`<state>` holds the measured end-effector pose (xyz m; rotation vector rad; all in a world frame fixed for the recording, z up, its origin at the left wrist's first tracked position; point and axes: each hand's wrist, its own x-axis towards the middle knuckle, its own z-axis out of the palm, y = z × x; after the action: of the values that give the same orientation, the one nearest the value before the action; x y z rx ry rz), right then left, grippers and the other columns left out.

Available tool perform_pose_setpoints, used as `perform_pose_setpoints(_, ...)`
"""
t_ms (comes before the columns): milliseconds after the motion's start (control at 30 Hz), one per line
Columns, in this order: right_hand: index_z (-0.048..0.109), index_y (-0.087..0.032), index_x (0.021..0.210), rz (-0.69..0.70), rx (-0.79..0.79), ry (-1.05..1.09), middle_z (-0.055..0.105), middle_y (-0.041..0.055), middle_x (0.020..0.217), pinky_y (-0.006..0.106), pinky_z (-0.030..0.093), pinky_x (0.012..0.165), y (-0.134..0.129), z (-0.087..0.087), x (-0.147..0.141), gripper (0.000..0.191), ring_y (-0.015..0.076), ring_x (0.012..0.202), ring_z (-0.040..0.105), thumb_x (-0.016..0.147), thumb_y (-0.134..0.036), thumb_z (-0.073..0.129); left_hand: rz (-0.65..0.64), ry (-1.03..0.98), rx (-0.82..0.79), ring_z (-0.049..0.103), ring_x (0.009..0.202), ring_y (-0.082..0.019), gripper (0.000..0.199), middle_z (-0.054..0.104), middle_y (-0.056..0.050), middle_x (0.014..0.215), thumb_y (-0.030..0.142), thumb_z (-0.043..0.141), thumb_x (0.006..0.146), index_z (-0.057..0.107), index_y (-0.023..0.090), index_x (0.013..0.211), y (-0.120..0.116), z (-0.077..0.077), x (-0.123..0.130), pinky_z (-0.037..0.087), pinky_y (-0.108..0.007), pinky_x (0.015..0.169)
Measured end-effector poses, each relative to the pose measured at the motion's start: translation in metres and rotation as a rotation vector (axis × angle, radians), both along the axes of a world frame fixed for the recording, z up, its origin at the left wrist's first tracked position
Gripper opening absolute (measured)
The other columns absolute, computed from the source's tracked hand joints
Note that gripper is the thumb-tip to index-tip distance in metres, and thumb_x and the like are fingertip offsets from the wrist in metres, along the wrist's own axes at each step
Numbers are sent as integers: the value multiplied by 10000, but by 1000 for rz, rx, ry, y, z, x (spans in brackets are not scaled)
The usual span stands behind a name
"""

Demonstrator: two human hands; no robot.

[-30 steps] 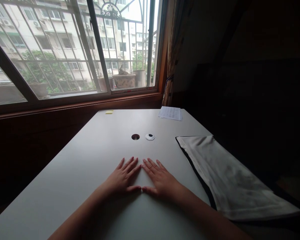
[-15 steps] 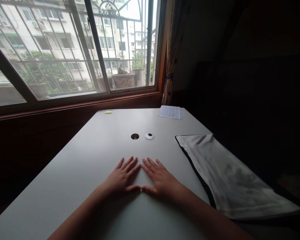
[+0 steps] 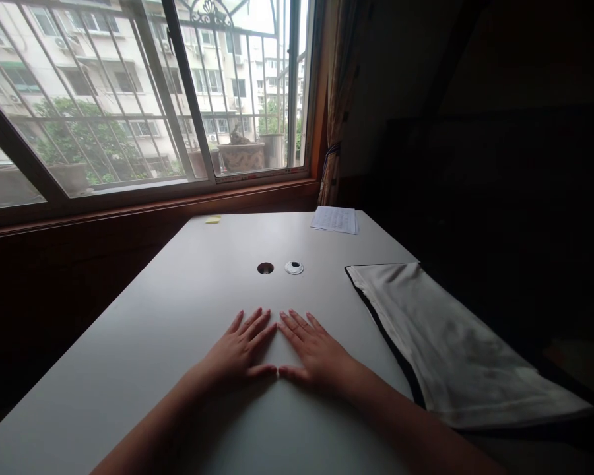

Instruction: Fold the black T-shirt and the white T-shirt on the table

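Note:
Palm down on the white table (image 3: 143,316), my left hand (image 3: 240,346) lies flat with its fingers spread. My right hand (image 3: 311,349) mirrors it close by on the right, also flat and holding nothing. The two thumb tips nearly meet, and the index fingertips are close together. Beyond the fingertips are a round hole (image 3: 265,268) in the tabletop and, to its right, a round white cover (image 3: 294,267) with a dark opening. A pale grey cloth with a dark edge (image 3: 440,330) is spread over the table's right side, near my right forearm.
At the far edge lie printed papers (image 3: 334,219) on the right and a small yellow sticky note (image 3: 212,220) on the left. Behind the table are a barred window (image 3: 129,99) and a tied curtain (image 3: 334,132). The right side of the room is dark.
The view has shifted very slightly, so everything sits a little higher and further left. Both hands keep the same place and pose on the table.

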<state>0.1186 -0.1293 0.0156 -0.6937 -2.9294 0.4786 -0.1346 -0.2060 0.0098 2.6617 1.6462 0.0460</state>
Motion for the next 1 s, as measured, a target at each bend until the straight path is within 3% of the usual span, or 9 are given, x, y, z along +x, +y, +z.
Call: perform_pose_setpoints(1000,184,-196,1645,-20,27,-11,125,93,1700,540,53,1278,0,0,-1,908,305,1573,96,957,-764,350,-2,-22,-32,95,1572,-335,894,79,-67,1703,783,329,949,28,304,1641,0,0,0,67,-596,1262)
